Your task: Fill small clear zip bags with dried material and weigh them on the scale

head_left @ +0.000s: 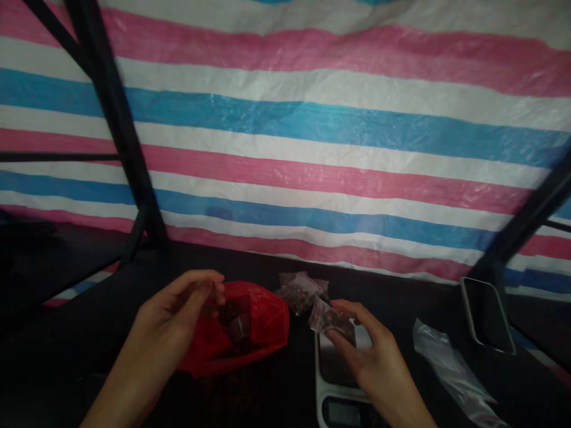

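Note:
My right hand pinches a small clear zip bag with brown bits inside, over a white digital scale. Above the left side of an open red plastic bag is my left hand, its thumb and fingertips drawn together. Whether anything is between those fingertips is too dark to make out. Inside the red bag lie dark contents and a small translucent cup or scoop. Just behind the scale, a pile of similar filled zip bags rests on the black table.
Clear plastic bags lie flat to the right of the scale. A phone leans against a black post at the right. Black frame bars rise at the left, and a striped plastic sheet hangs behind the table.

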`<state>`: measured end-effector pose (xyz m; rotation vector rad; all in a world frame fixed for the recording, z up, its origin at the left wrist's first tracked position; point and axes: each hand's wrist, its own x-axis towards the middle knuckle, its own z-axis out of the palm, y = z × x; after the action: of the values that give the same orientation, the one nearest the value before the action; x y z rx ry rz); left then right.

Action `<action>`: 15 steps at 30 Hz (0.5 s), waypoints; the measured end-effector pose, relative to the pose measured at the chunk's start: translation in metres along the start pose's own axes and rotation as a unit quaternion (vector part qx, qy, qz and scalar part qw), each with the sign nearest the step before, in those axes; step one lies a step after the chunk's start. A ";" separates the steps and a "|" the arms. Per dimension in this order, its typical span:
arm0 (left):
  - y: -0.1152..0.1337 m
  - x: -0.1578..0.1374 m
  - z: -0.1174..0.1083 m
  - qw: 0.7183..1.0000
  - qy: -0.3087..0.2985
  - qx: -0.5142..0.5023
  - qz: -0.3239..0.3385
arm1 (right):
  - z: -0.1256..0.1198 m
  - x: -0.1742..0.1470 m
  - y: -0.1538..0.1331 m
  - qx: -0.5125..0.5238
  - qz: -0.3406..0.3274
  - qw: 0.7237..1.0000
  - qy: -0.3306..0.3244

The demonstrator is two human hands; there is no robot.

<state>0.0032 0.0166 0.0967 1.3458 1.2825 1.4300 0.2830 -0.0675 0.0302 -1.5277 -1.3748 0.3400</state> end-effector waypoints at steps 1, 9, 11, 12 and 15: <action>-0.003 0.003 -0.005 1.000 0.003 0.012 0.013 | 0.009 0.004 -0.013 -0.012 -0.029 0.999 -0.018; -0.007 0.012 -0.032 0.997 -0.068 0.043 0.012 | 0.085 0.050 -0.095 -0.230 -0.218 0.922 -0.223; -0.007 0.013 -0.038 0.998 -0.058 0.029 0.009 | 0.094 0.058 -0.100 -0.267 -0.235 0.903 -0.241; -0.007 0.014 -0.042 0.998 -0.054 0.020 0.008 | 0.097 0.061 -0.100 -0.278 -0.239 0.897 -0.245; -0.008 0.016 -0.050 0.999 -0.049 -0.008 0.009 | 0.103 0.066 -0.101 -0.298 -0.237 0.891 -0.249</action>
<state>-0.0491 0.0256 0.0950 1.4026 1.1949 1.3659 0.1671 0.0226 0.0909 -1.5618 -2.3664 -0.0195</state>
